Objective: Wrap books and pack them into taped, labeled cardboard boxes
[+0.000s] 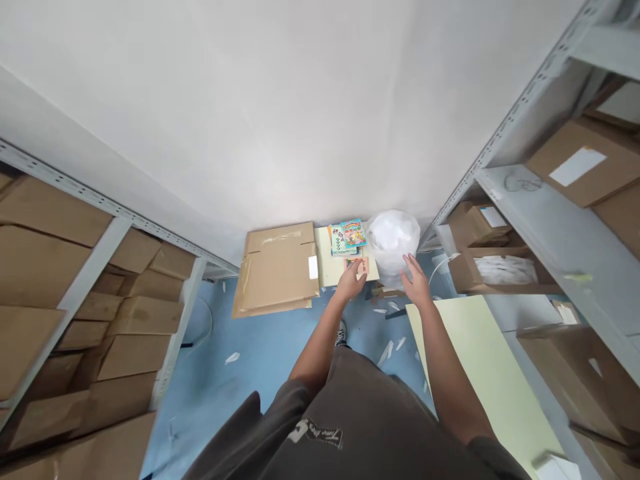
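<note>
My left hand (351, 281) hovers over the front edge of a small cream table (324, 259), fingers stretched out and apart. Just beyond its fingertips lies an orange booklet (364, 266), partly hidden by the hand. Behind that are stacked thin books, a pale green one (339, 240) and a bright blue one with cartoon pictures (354, 233). My right hand (415, 283) is open at the near right side of a bulky white translucent plastic bundle (394, 235). Whether the fingers touch it, I cannot tell.
Flattened cardboard (281, 263) covers the table's left part. Metal shelves with brown boxes (143, 330) stand on the left, and more shelving (525, 193) on the right. A cream board (475, 347) lies along my right side. Paper scraps (233, 358) litter the blue floor.
</note>
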{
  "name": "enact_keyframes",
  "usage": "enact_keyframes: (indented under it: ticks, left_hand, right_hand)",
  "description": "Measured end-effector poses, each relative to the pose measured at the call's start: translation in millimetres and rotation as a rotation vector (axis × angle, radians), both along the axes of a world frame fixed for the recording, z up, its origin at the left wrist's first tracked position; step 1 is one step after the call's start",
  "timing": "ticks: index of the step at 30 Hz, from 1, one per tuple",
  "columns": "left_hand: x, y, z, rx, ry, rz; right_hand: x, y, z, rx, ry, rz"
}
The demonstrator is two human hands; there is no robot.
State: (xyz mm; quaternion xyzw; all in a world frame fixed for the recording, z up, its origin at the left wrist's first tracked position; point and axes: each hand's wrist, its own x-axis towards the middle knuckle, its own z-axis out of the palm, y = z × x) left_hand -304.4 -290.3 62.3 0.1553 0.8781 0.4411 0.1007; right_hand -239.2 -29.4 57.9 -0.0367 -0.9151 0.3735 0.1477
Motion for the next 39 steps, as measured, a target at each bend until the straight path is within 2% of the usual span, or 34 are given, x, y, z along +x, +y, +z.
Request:
enact_keyframes:
  ticks: [5, 9, 12, 15, 19, 25, 33, 39]
  left_hand:
    - [-64, -53, -16.3, 0.081, -0.045, 0.091]
    - [-97, -93, -26.4, 0.160, -0.046, 0.155]
    - [-115, -115, -35.9, 0.181, -0.057, 0.214]
    - [-131, -125, -48.0, 0.194, -0.099, 0.265]
    - [-148, -124, -66.4, 0.202, -0.139, 0.297]
    - [-171, -109, -94.6, 0.149, -0.210, 0.350]
    - [-207, -87, -134.3, 0.048, -0.358, 0.384]
    - [-220, -66, -166.4, -0.013, -0.420, 0.385]
  right_hand:
    - [-78, -65, -11.2, 0.060, -0.081, 0.073]
    - [-132, -108, -18.8, 0.088, -0.091, 0.104]
    - [-165, -131, -23.3, 0.113, -0.107, 0.149]
    - [-189, -141, -30.0, 0.127, -0.142, 0.180]
    - [-216, -137, -49.4, 0.102, -0.198, 0.160]
    - [-248, -127, -94.4, 0.097, -0.327, 0.191]
    - [-263, -123, -154.4, 0.215, -0.541, 0.244]
    - [-270, -115, -184.3, 0.287, -0.573, 0.247]
